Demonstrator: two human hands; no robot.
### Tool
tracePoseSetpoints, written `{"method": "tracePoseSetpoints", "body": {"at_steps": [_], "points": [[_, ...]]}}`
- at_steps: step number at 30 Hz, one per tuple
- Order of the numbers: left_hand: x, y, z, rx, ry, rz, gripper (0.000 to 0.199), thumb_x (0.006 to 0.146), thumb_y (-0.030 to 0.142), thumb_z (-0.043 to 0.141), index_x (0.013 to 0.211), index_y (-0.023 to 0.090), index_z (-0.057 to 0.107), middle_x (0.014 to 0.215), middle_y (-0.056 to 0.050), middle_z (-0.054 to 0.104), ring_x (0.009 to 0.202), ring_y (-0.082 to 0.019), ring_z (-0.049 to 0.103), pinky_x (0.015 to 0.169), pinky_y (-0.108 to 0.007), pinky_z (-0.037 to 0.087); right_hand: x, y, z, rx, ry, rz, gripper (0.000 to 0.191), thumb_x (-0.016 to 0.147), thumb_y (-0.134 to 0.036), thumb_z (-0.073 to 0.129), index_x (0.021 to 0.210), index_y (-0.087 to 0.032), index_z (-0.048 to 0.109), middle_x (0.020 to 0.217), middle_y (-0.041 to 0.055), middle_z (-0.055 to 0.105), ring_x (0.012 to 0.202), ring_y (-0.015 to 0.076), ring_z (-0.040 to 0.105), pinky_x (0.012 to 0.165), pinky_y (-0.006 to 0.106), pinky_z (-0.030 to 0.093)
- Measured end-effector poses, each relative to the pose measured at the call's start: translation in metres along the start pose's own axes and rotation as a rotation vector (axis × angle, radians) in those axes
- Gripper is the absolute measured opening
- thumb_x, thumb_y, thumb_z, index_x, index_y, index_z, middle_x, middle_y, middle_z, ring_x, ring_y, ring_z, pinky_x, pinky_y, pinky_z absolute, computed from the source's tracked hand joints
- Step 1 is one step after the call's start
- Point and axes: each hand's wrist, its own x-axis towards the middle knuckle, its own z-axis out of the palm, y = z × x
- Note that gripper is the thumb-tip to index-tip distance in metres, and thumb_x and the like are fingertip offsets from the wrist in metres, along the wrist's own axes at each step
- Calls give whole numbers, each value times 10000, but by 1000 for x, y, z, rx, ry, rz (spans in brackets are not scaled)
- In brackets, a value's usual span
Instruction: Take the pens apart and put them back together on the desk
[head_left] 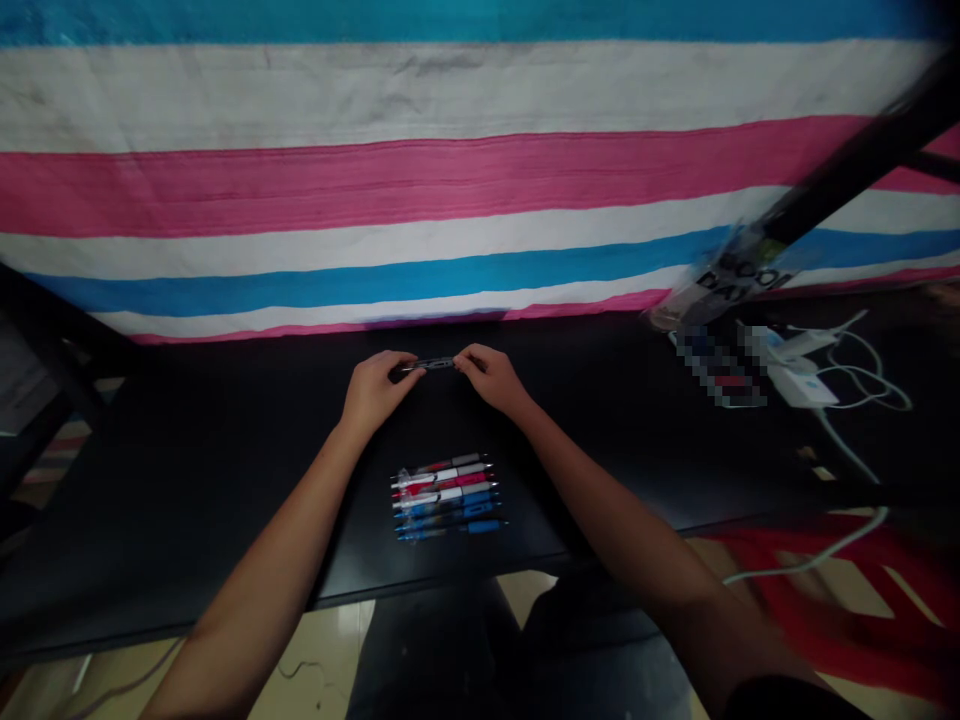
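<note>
Dark pen: While both hands pinched its ends, the slim dark pen [437, 364] lay level above the far part of the table, in front of the striped sheet; its markings were too small to read.
Left hand: The left hand [378, 391] grasped the left end between thumb and fingers.
Right hand: The right hand [489, 376] grasped the right end in a similar pinch.
Pen row: Nearer the person, between the forearms, lay a row of pens [448, 496] in grey, white, red and blue, side by side, with something clear and shiny over their left ends.
Table: The table [225, 450] was black and smooth, with a dull sheen near its front edge.
Right side: A white power strip [801, 382] with pale cables [874, 375] stood near a clear bag [727, 275] with dark lettering.
Backdrop: The striped sheet [420, 185] ran blue, white and pink behind the table.
Below: Pale floor tiles [322, 650] and a red item [840, 600] showed.
</note>
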Motion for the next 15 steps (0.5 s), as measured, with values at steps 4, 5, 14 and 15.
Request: {"method": "tracePoseSetpoints", "body": {"at_steps": [4, 5, 14, 15], "points": [[5, -6, 3, -463, 189, -308, 271, 802, 397, 772, 926, 162, 717, 809, -62, 740, 737, -196, 707, 646, -301, 545, 1, 1, -1, 39, 56, 57, 340, 929, -482, 577, 767, -194, 657, 693, 17, 605, 655, 165, 517, 626, 298, 386], [7, -9, 5, -592, 220, -374, 308, 782, 420, 786, 918, 157, 700, 792, -58, 728, 712, -183, 702, 619, -285, 536, 1, 1, 0, 52, 54, 63, 344, 925, -491, 581, 770, -194, 658, 690, 16, 603, 654, 165, 517, 621, 297, 385], [7, -4, 5, -920, 57, -417, 605, 935, 726, 440, 955, 179, 698, 986, -142, 754, 721, -183, 692, 657, -342, 565, -2, 0, 5, 83, -4, 58, 377, 936, -510, 563, 749, -197, 658, 676, 14, 605, 647, 163, 539, 634, 297, 400], [6, 0, 4, -903, 11, -409, 662, 940, 756, 358, 956, 185, 693, 1006, -147, 753, 729, -193, 692, 652, -353, 562, -2, 1, 5, 87, -15, 59, 384, 940, -515, 558, 746, -198, 656, 680, 17, 612, 652, 166, 550, 640, 297, 407]]}}
